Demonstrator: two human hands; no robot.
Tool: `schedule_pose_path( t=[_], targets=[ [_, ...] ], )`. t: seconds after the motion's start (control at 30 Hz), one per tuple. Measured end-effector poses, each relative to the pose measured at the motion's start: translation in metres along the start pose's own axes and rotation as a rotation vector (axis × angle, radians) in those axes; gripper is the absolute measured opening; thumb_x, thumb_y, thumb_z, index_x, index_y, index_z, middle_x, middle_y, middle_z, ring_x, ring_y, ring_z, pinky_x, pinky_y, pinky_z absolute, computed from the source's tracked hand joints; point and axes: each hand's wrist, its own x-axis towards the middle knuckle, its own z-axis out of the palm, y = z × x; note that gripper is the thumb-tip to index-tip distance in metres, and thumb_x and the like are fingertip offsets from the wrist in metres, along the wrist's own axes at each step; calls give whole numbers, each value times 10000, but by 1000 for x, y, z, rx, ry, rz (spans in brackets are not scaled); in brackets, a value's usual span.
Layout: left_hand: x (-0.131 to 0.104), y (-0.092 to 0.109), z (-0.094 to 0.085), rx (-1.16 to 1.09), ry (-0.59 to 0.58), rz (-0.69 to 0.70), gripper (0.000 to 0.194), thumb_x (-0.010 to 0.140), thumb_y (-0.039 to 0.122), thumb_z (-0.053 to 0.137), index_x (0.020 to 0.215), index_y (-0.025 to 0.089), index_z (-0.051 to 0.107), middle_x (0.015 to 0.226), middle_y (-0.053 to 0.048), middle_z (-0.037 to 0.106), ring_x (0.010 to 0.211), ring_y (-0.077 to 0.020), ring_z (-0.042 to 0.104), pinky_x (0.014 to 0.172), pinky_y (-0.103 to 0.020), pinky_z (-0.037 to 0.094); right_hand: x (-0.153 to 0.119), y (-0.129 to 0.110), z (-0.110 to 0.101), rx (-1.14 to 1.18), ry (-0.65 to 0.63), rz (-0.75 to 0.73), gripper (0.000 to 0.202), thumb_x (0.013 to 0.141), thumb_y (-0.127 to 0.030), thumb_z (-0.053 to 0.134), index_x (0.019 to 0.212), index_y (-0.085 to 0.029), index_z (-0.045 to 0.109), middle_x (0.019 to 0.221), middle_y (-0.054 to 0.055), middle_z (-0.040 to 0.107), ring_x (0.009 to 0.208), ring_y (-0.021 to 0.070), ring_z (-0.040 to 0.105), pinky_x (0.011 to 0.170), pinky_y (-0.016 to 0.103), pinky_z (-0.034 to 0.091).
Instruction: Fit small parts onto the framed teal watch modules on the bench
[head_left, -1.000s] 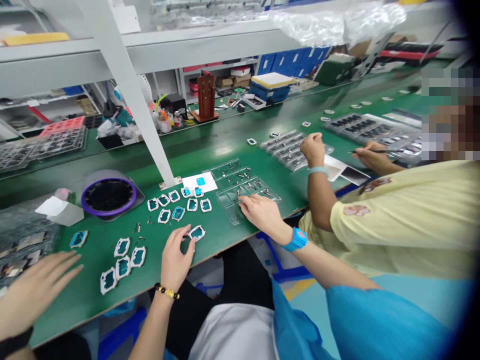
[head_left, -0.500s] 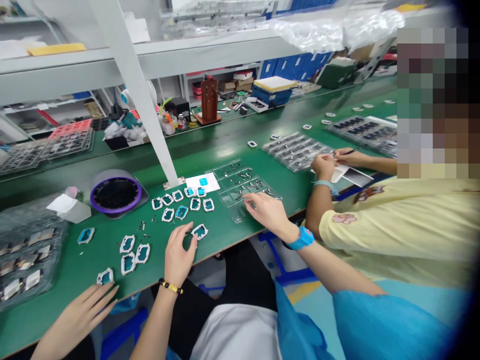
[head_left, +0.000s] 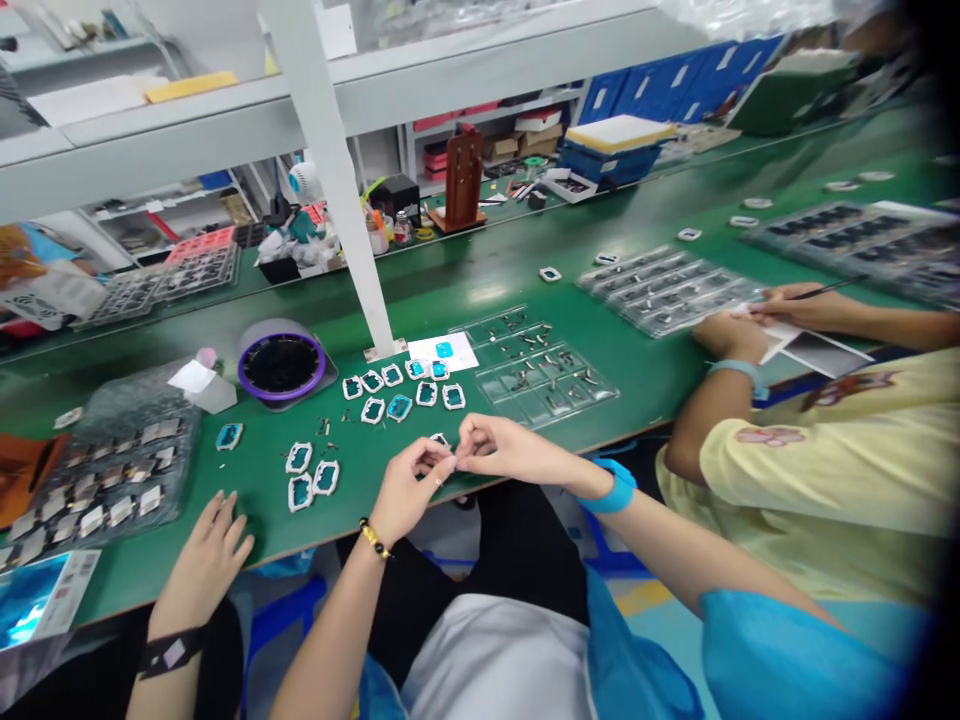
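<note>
My left hand (head_left: 412,485), with a beaded bracelet at the wrist, is closed in a pinch over the bench's front edge. Its fingertips meet those of my right hand (head_left: 510,452), which wears a blue wristband and pinches too. Whatever lies between them is too small to make out. Just behind the fingertips shows the rim of a white watch-like case (head_left: 440,439), mostly covered by my hands. Several similar white frames with teal insides (head_left: 426,394) lie beyond. To the right rests a clear compartment tray (head_left: 551,385) with small metal parts.
A co-worker's hand (head_left: 206,550) lies at the left edge; another co-worker's hands (head_left: 739,325) work at the right beside a parts tray (head_left: 660,290). A purple-rimmed round container (head_left: 322,365) and white post (head_left: 352,220) stand behind. Three frames (head_left: 301,492) lie left.
My right hand has left the clear tray and come to my left hand, which has closed from a spread grasp at the case. The left co-worker's hand has shifted; the view has swung left.
</note>
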Motion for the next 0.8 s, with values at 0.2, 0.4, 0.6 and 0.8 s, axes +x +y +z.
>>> schedule_pose_path(
  t=[0.2, 0.4, 0.6, 0.8],
  targets=[
    [19, -36, 114, -168, 32, -373, 362, 858, 545, 743, 775, 223, 601, 676, 7, 597, 653, -148, 621, 555, -259, 512, 4, 1, 27, -305, 198, -199, 218, 898, -250, 713, 1082, -205, 605, 1056, 53, 715, 986, 207, 686, 882, 353, 536],
    [43, -55, 185, -372, 5, -505, 389, 803, 500, 760, 752, 173, 556, 592, 82, 395, 488, -42, 335, 423, -149, 263, 18, 10, 44, -884, 365, -573, 82, 1028, -225, 579, 1084, -208, 637, 1054, 76, 729, 966, 235, 651, 867, 389, 517],
    [40, -52, 170, -495, 45, -554, 358, 799, 486, 798, 901, 165, 677, 744, 18, 568, 630, -76, 518, 490, -149, 415, 27, -1, 41, -785, 374, -668, 129, 1050, -232, 553, 1003, -205, 670, 1009, 66, 726, 936, 211, 637, 847, 354, 512],
    [29, -48, 170, -279, -67, -343, 339, 909, 483, 712, 1039, 172, 754, 1053, -84, 721, 903, -182, 692, 773, -291, 625, 19, -7, 32, -101, 293, -363, 171, 974, -362, 716, 922, -199, 708, 966, 39, 674, 924, 181, 623, 883, 325, 487]
  ],
)
